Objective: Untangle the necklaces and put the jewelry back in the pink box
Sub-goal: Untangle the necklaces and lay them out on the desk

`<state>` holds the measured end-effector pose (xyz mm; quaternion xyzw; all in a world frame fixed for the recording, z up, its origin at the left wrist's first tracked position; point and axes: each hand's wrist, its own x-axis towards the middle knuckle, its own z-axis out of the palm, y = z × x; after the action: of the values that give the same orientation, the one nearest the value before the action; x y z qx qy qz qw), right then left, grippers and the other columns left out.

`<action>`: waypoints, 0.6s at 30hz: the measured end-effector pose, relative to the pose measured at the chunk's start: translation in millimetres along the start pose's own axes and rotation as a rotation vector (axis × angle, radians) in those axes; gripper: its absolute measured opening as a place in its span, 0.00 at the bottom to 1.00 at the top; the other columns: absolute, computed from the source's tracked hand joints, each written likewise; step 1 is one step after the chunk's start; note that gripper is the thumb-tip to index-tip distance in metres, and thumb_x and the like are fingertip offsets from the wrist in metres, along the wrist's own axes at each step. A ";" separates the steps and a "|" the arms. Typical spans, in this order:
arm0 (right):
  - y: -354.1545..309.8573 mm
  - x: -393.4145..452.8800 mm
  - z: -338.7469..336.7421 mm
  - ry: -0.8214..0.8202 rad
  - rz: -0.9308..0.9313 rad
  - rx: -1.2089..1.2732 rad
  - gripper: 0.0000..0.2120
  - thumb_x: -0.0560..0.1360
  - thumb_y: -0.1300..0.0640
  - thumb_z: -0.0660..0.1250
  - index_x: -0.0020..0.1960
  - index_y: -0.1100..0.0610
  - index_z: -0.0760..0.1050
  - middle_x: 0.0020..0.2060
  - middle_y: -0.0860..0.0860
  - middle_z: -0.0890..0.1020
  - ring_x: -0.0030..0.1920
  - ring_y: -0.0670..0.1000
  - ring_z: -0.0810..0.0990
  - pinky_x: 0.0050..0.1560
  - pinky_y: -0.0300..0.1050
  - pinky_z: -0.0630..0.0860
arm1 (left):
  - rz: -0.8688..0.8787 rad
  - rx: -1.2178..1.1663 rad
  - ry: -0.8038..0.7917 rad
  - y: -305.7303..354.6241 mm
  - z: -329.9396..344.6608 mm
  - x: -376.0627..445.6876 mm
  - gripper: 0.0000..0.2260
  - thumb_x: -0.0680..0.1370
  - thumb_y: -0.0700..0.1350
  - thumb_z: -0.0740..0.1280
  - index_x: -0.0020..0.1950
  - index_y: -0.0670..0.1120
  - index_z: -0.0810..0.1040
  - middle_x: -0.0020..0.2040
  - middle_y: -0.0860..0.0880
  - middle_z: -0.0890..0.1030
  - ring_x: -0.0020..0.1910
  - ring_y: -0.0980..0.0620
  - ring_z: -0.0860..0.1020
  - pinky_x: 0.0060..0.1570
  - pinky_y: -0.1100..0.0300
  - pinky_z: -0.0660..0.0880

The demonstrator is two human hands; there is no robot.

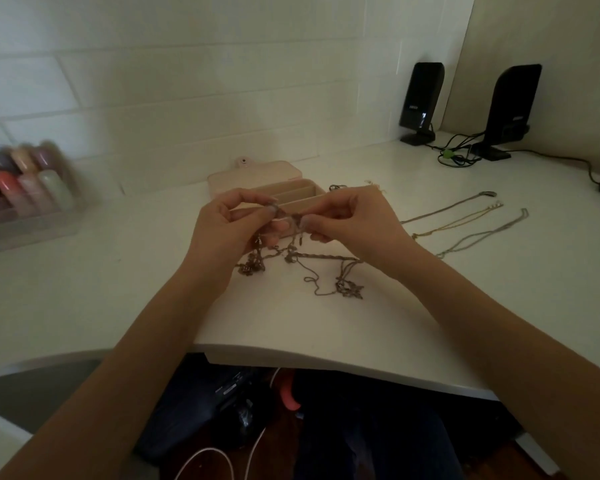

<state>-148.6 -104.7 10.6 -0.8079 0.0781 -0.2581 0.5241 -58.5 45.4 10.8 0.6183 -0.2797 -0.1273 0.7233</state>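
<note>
Necklaces (291, 258), tangled: top of the knot is pinched between both hands, just above the table (118, 289). Left hand (229, 230) and right hand (347, 223) each hold a strand between thumb and fingertips, close together. Below the grip, dark thin chains hang and trail onto the table, twisted, with small pendants at the ends. Pink box (257, 181) sits open just behind the hands; compartments appear bare. Three chains (465, 220) lie straight and separate to the right. Judgement: partly untangled; nothing boxed yet.
</note>
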 end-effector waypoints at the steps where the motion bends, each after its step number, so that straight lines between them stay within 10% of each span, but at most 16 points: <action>1: -0.1 0.2 -0.8 0.010 -0.005 -0.015 0.05 0.70 0.63 0.73 0.46 0.61 0.83 0.37 0.58 0.85 0.38 0.56 0.84 0.46 0.51 0.82 | -0.010 0.001 -0.004 0.3 -0.2 0.0 0.06 0.75 0.33 0.66 0.43 0.44 0.78 0.33 0.47 0.84 0.32 0.54 0.81 0.30 0.63 0.78; 9: -6.5 -3.0 -1.5 0.003 -0.024 -0.025 0.03 0.73 0.61 0.70 0.41 0.55 0.79 0.35 0.49 0.82 0.34 0.39 0.77 0.38 0.31 0.73 | -0.025 0.248 -0.112 -0.5 4.4 -3.1 0.02 0.73 0.43 0.70 0.44 0.48 0.80 0.35 0.53 0.83 0.31 0.59 0.76 0.26 0.70 0.67; 18: -10.5 -1.2 -3.8 -0.058 0.122 0.378 0.03 0.78 0.62 0.62 0.48 0.61 0.74 0.36 0.53 0.79 0.34 0.46 0.80 0.43 0.40 0.80 | 0.070 0.425 -0.185 -7.9 5.3 -4.2 0.06 0.72 0.49 0.72 0.46 0.50 0.82 0.28 0.46 0.71 0.28 0.55 0.70 0.32 0.67 0.67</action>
<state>-153.0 -102.7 20.6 -0.6959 0.0618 -0.2125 0.6832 -63.5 41.7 2.6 0.7324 -0.3867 -0.0968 0.5521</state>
